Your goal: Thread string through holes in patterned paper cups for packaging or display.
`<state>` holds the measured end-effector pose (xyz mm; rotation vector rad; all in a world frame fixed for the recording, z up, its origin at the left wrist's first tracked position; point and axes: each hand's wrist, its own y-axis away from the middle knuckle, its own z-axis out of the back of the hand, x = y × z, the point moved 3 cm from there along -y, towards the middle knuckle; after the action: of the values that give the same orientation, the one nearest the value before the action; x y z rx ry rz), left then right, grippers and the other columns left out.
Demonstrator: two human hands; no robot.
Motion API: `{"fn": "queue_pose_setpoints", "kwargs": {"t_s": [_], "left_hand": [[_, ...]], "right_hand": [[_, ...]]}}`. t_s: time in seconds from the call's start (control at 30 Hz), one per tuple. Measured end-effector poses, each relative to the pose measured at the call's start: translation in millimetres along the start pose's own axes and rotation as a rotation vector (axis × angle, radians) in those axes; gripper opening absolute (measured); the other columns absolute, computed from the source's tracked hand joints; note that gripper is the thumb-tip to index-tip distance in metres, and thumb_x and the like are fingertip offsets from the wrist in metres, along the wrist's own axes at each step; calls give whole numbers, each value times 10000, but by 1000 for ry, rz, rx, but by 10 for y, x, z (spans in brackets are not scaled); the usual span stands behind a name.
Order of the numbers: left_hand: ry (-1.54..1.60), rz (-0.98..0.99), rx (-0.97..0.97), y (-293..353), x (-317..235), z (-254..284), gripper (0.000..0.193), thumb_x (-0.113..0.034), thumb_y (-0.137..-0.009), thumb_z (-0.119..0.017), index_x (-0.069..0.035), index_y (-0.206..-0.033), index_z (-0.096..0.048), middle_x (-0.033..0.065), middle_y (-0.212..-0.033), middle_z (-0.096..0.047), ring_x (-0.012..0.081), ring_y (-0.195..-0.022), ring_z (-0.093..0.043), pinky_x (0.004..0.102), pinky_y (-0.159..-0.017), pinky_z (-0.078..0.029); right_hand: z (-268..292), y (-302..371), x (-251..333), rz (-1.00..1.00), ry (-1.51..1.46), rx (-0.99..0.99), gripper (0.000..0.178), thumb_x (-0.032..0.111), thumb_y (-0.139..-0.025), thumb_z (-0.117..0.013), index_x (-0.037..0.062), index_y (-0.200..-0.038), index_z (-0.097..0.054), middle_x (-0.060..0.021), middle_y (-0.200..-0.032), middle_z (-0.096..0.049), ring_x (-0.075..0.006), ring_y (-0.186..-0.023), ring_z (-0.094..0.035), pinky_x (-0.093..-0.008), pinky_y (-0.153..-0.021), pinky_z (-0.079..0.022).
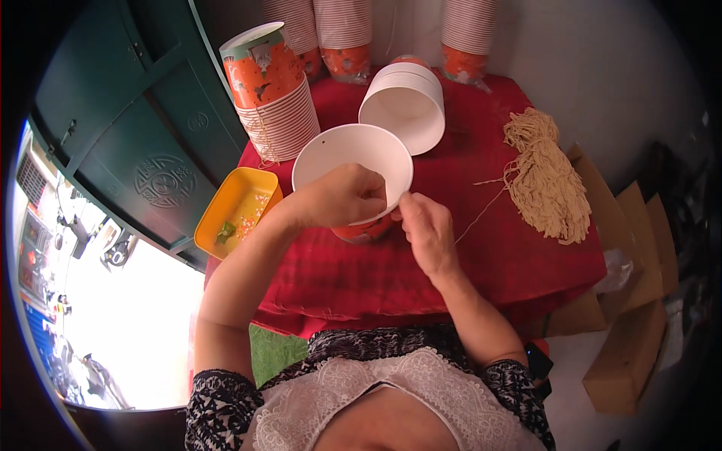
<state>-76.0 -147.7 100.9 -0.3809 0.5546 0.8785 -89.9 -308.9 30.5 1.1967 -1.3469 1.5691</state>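
A white-lined paper bucket [352, 141] with an orange printed outside stands upright in front of me. My left hand [342, 197] reaches over its near rim into the opening; its fingers are curled closed, and whatever they hold is hidden. At the bucket's right rim my right hand [429, 231] is closed, thumb and fingers pinching at the edge. A thin beige string [480, 216] runs from beside my right wrist up to a bundled hank of string [553, 180] on the right. Whether the right fingers also hold string cannot be seen.
Behind the bucket, nested paper buckets [406, 109] lie on their side. A tall upside-down stack [274, 90] stands back left, near a yellow tray [239, 203] holding small bits. Wrapped stacks [346, 37] line the wall. Cardboard boxes [624, 353] sit right of the red-covered table [481, 278].
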Motion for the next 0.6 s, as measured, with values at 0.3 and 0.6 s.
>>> {"fn": "queue_pose_setpoints", "kwargs": {"t_s": [0.3,0.6], "left_hand": [[-10,55,-117,139,-140,-58,131,-122,-804,-608,1,-784,-647,78,-654,-605,148,-613,-559,317,-568,-440],[-88,231,-365,55,340,-311,182,-148,-775,-603,29,-733,-611,139,-602,-590,205,-545,-552,374,-535,-439]], "right_hand": [[34,-193,150,-215,78,253,336,187,-861,-549,-64,-663,-652,-60,-549,-583,-106,-527,-521,-300,-492,-392],[-110,-471,-327,-363,-119,437,286,213,-990,-524,35,-786,-617,57,-537,-407,-31,-452,-332,-225,-394,-222]]}}
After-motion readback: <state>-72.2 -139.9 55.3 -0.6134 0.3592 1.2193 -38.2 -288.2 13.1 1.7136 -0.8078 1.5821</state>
